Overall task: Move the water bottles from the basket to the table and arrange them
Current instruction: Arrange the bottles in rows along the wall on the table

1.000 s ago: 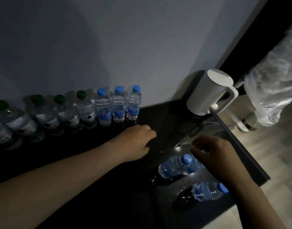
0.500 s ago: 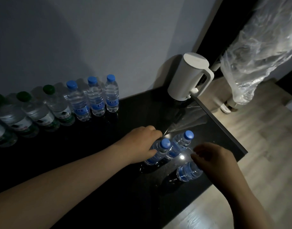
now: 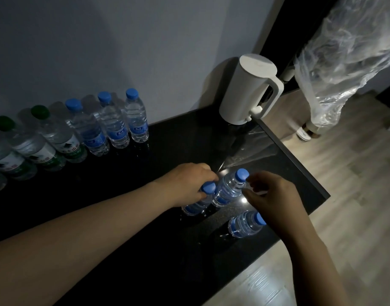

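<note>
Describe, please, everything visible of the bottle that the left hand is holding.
The bottle is small, clear plastic, with a blue cap and a blue label. It stands on the black table near its right end. The left hand grips its neck; a second bottle stands close on its right.

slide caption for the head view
Left hand grips one blue-capped bottle, right hand pinches a second bottle, on a black table.
</note>
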The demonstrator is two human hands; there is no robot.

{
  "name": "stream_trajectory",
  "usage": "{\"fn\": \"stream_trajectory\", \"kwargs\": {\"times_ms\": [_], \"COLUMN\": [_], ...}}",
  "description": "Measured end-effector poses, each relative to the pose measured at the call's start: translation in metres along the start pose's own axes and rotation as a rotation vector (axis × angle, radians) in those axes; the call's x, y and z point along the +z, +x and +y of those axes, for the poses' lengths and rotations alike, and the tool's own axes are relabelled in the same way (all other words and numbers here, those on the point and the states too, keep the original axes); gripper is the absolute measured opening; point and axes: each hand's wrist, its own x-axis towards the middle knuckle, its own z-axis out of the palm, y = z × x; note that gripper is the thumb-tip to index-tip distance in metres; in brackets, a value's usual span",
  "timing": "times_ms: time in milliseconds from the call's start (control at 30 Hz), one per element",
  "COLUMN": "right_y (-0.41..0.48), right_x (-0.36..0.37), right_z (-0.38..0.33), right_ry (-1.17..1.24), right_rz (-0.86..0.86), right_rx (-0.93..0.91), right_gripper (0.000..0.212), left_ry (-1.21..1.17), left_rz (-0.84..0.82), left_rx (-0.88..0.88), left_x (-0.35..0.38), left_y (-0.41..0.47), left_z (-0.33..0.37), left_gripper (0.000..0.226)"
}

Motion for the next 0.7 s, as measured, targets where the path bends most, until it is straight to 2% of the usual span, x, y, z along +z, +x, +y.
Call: {"fn": "stream_trajectory", "kwargs": {"times_ms": [167, 333, 500, 700], "right_y": [0.017, 0.035, 0.045, 0.054], "right_x": [0.014, 0.028, 0.038, 0.035], "right_z": [0.001, 0.003, 0.007, 0.004], "right_ry": [0.0, -0.058, -0.131, -0.032], "right_rz": [0.083, 0.069, 0.075, 0.09], "right_rx": [0.042, 0.029, 0.05, 0.052], "right_gripper": [0.042, 0.054, 0.035, 0.022], "left_ry": [0.038, -0.021, -0.123, -0.168], "left_rz": [0.004, 0.092, 0.146, 0.211], "left_rx": [0.009, -0.142, -0.222, -0.252], "left_x": [-0.003, -0.01, -0.015, -0.027], "left_y": [0.004, 0.006, 0.0, -0.002], "left_z": [-0.007, -0.022, -0.036, -0.048], "left_gripper": [0.033, 0.022, 0.017, 0.019]}}
